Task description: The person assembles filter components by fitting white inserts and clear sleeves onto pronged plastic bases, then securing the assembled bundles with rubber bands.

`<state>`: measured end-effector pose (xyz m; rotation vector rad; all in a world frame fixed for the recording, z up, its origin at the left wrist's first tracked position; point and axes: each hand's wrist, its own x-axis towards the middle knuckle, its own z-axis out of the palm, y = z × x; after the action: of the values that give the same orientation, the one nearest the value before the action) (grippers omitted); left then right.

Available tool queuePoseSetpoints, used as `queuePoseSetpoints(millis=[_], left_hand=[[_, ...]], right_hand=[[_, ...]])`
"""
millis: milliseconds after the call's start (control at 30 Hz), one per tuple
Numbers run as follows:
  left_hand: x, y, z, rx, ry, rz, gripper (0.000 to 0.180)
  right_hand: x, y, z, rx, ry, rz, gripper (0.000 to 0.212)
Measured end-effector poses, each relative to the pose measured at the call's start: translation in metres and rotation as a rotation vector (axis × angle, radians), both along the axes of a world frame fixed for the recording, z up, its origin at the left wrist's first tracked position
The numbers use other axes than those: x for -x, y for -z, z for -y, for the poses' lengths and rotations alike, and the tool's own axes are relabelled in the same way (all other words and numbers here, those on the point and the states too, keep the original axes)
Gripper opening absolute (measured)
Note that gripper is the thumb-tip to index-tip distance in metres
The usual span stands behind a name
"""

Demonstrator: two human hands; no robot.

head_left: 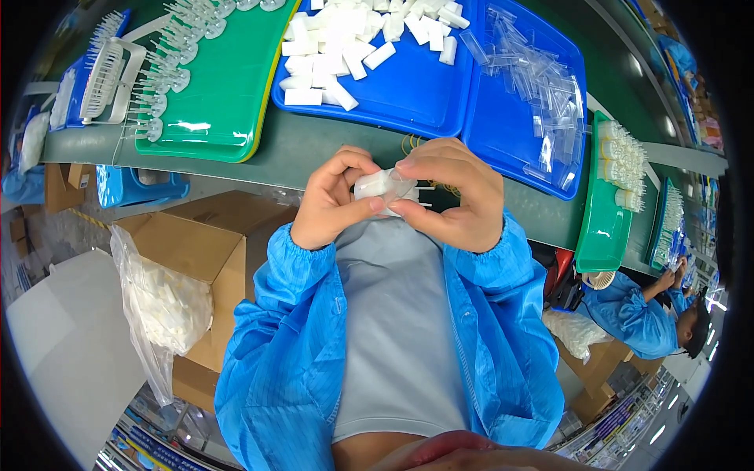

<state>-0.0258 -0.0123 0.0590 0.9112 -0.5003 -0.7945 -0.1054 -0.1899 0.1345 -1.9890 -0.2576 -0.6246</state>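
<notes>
In front of my chest, both hands meet around a small white plastic part (371, 186). My left hand (331, 198) is closed on it, thumb below and fingers above. A clear plastic piece (400, 188) sits against its right side, pinched between the thumb and forefinger of my right hand (463, 192). Thin white prongs (425, 188) stick out beside it toward my right palm; whether they belong to the same part I cannot tell. Beyond my hands, a blue tray (393, 98) bears many white blocks (345, 59). Clear plastic pieces (542, 90) lie in the blue tray (491, 133) beside it.
At the left, a green tray (212, 118) carries pronged parts (169, 78) along its side. Another green tray (605, 228) at the right holds white pronged pieces (620, 165). An open carton (196, 243) with bagged white parts stands left of me. A co-worker (640, 314) sits at the right.
</notes>
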Motion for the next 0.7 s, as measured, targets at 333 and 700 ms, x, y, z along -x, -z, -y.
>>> queuePoseSetpoints(millis=[333,700], left_hand=[[0.001,-0.006,-0.001,0.008,0.022,-0.072,0.032],[0.002,-0.007,0.000,0.007,0.014,-0.004,0.033]], right_hand=[[0.004,0.003,0.004,-0.069,0.018,-0.012,0.038],[0.008,0.008,0.005,-0.327,-0.030,-0.085,0.028]])
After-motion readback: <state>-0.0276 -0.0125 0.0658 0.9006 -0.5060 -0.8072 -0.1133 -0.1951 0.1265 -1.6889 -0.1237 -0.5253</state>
